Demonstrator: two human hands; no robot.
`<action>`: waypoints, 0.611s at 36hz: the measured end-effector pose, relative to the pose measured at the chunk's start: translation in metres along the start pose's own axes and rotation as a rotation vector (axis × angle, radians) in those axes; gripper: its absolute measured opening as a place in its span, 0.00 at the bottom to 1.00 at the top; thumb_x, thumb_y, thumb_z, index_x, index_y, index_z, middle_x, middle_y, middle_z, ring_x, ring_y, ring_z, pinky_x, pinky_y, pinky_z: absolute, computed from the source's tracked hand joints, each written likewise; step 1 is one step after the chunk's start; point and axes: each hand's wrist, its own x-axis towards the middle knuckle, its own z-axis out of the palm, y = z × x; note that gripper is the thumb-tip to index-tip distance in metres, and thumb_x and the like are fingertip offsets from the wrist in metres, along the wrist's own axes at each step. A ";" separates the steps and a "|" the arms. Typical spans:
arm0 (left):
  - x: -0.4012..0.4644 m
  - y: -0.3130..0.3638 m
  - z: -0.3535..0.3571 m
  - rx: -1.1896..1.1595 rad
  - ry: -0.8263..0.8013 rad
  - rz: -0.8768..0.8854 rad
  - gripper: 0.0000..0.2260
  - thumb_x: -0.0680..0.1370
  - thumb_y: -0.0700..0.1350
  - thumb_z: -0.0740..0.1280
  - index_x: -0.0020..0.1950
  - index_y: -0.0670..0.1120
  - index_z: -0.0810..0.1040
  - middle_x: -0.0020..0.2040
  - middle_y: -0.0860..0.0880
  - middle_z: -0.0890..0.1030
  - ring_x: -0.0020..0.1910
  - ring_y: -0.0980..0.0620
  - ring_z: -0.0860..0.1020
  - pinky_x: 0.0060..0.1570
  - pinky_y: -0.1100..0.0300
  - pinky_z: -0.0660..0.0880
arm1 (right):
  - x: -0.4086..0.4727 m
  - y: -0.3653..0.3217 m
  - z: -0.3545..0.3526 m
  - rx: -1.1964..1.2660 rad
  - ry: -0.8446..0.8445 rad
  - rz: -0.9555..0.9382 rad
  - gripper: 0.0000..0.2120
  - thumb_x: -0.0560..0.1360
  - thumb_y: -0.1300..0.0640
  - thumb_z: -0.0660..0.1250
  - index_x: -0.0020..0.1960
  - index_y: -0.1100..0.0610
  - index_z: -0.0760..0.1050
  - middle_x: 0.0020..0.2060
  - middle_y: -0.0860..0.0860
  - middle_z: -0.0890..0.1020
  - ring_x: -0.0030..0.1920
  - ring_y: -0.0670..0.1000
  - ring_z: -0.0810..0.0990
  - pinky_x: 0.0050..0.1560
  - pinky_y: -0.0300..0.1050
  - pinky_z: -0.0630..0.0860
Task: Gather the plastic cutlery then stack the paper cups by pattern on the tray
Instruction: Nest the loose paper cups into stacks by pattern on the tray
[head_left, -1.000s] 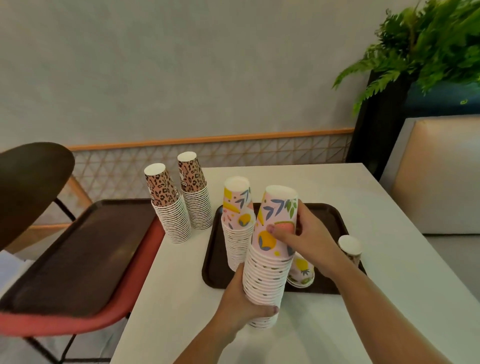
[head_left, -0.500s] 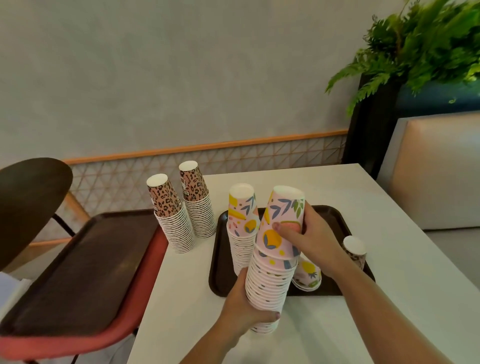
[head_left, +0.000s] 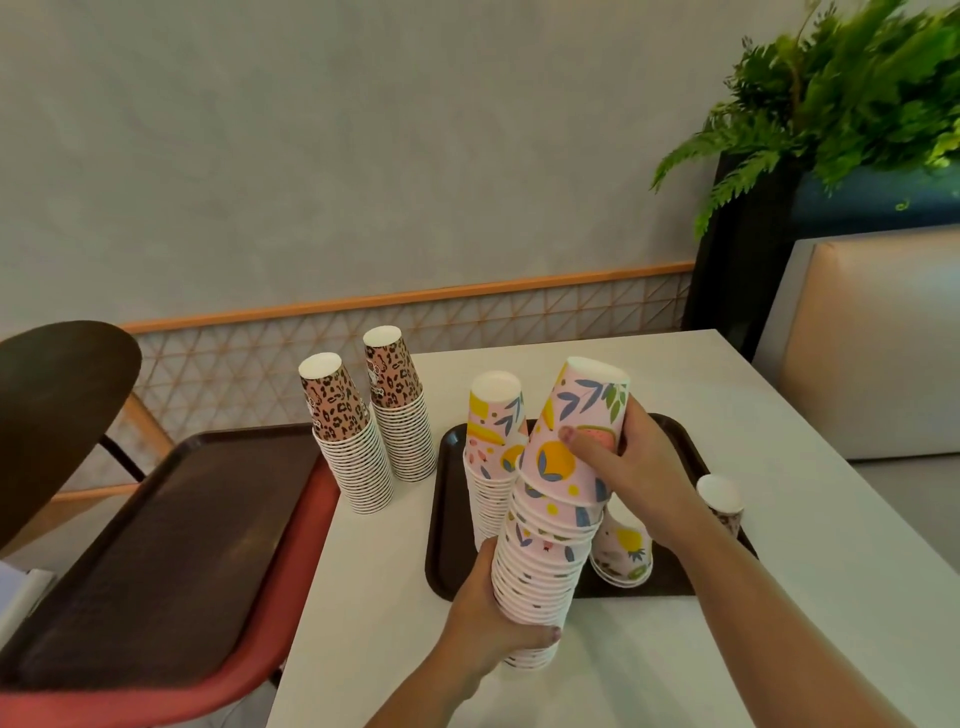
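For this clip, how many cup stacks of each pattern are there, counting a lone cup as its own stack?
Leopard print: 3 — two tall stacks on the table and a lone cup on the tray.
Fruit and leaf print: 3 — a stack on the tray, the held stack, a short stack.
Total: 6

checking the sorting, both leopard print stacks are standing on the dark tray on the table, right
Not quite. The head view shows both leopard print stacks standing on the white table, left of the dark tray, not on it.
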 end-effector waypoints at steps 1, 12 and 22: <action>0.000 -0.001 0.001 0.001 -0.001 -0.001 0.40 0.57 0.41 0.81 0.63 0.59 0.68 0.58 0.59 0.79 0.57 0.64 0.76 0.49 0.69 0.75 | 0.000 -0.001 -0.001 0.002 0.005 0.002 0.19 0.71 0.55 0.70 0.60 0.52 0.71 0.51 0.46 0.83 0.49 0.45 0.83 0.50 0.44 0.80; 0.003 -0.005 0.008 0.006 0.006 0.021 0.40 0.57 0.42 0.80 0.62 0.62 0.67 0.57 0.63 0.78 0.57 0.66 0.76 0.51 0.69 0.74 | 0.000 -0.008 -0.005 -0.006 0.039 -0.027 0.18 0.71 0.55 0.70 0.59 0.51 0.70 0.51 0.47 0.82 0.49 0.47 0.82 0.50 0.47 0.80; 0.001 -0.004 0.012 -0.017 0.019 0.013 0.41 0.54 0.46 0.79 0.63 0.62 0.66 0.58 0.61 0.78 0.58 0.64 0.76 0.54 0.67 0.73 | 0.008 -0.005 -0.016 0.197 0.120 -0.011 0.16 0.74 0.56 0.67 0.61 0.53 0.72 0.53 0.51 0.82 0.52 0.53 0.82 0.53 0.56 0.79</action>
